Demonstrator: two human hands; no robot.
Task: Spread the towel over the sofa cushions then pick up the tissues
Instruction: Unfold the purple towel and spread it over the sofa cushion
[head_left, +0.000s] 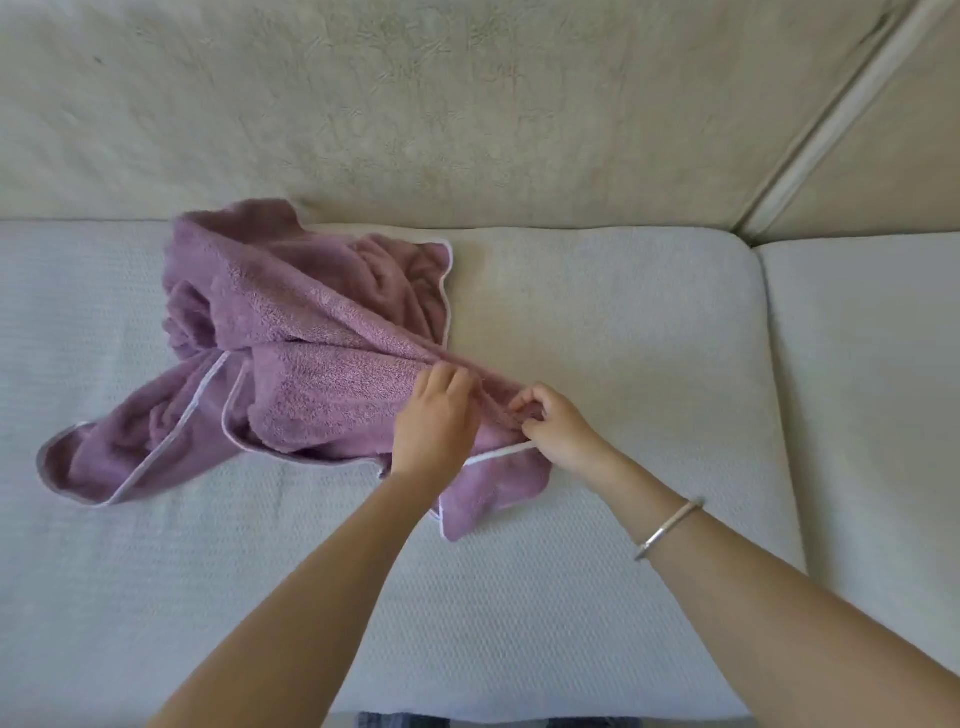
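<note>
The sofa (649, 519) is big and pale, with two seat cushions side by side. The purple towel (291, 364) lies on the left cushion in a crumpled heap, so it is not spread out yet. Both hands are on its near right part. The left hand (436, 421) pinches a fold, and the right hand (556, 426) pinches the cloth by the white edge, probably to pull it flat. No tissues show. No words or labels can be seen.
</note>
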